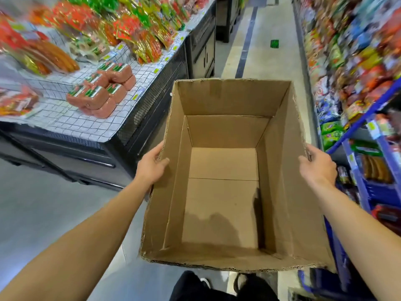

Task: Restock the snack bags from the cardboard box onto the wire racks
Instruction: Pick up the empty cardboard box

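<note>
Head view: left hand point(152, 165) and right hand point(318, 167) each grip the cardboard box point(223, 192) walls; outer fingers hidden.

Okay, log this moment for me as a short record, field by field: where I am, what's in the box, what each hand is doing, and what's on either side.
place: shop aisle, floor running ahead
cardboard box: open top, nothing visible inside, held up over the aisle
left hand: grips the box's left wall, thumb inside over the rim
right hand: grips the box's right wall at the rim
left side: wire racks with pink sausage packs and red and green snack bags
right side: blue shelving full of packets, blurred
task state: box looks emptied
</note>
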